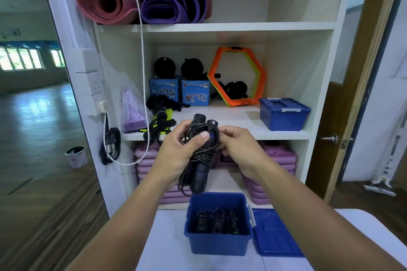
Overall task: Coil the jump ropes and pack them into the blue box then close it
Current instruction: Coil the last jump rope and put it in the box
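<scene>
- Head view, nearest to us: the blue box (217,243) stands open on the white table (167,237), with several coiled ropes (217,221) already lying dark in its bottom. Its lid (275,233) lies flat on the table, touching the box's right side.
- Above the box and a little farther off, we hold the jump rope (201,149) in front of us, its two handles side by side and the cord wound around their middle.
- Our left hand (176,156) is wrapped around the bundle from the left, thumb pressed across the turns of cord. Our right hand (240,145) is at the bundle's right edge with fingers curled in toward the cord; whether it pinches the free end we cannot tell.
- A loose loop hangs below the handles, so we judge the wrap unfinished. To do it well, we should keep the left thumb clamped on the turns, wind the slack snugly, and tuck the end under a turn so it cannot spring open.
- The bundle hangs almost directly over the open box, so a short lowering should seat it beside the others.
- Farther away, on the shelf (220,116), a second closed blue box (284,114) sits to the right, and more black ropes (160,105) lie to the left.
</scene>
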`<state>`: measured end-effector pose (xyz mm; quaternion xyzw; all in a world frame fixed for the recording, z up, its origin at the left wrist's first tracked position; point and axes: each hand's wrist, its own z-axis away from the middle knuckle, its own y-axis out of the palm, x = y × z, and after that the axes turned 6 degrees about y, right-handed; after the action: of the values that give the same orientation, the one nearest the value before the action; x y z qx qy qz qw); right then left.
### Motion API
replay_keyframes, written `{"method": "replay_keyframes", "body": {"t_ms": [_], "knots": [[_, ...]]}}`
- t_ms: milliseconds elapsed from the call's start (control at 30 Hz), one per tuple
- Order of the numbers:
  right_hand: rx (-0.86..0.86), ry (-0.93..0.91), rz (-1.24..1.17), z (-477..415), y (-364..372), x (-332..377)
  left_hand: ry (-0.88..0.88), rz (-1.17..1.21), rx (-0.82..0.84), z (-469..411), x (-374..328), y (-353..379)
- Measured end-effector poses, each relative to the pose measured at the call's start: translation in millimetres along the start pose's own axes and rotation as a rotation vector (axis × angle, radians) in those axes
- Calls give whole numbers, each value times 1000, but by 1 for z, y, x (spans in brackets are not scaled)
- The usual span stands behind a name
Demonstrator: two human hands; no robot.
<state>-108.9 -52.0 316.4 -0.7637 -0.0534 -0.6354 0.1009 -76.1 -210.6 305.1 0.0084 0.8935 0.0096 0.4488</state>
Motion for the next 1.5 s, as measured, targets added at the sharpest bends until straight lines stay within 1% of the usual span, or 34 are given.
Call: {"method": "replay_keyframes", "body": {"t_ms": [67,167,267,367,533,733,867,967,1100,1167,1267,1367,1500], "knots": [[-19,20,-34,-1,9,-10,-16,-52,-28,-1,5,1],[39,59,-185,-1,18,-14,-18,-224,-82,-1,14,1],[104,5,-157,-5,24,-22,-35,-277,-142,0,23,4],[109,-6,-178,-11,27,-30,-58,-309,-207,-1,27,4],[38,-15,-186,-21,33,-48,-109,-395,-180,-8,43,-3],[-23,-53,-250,-28,45,-66,-274,-231,-186,-13,62,-12],[-54,-34,-212,-33,54,-72,-342,-127,-180,-15,81,-22],[-88,18,-182,-37,63,-78,-389,-95,-150,-13,90,-32],[-193,147,-290,-41,71,-89,-431,-16,-152,-13,91,-44],[-172,213,-366,-39,74,-93,-489,24,-166,-13,95,-49],[-146,282,-366,-34,80,-103,-618,143,-173,-12,104,-56],[-185,350,-353,-33,81,-115,-681,200,-102,-9,115,-62],[-228,443,-414,-34,76,-132,-745,225,-48,0,131,-66]]}}
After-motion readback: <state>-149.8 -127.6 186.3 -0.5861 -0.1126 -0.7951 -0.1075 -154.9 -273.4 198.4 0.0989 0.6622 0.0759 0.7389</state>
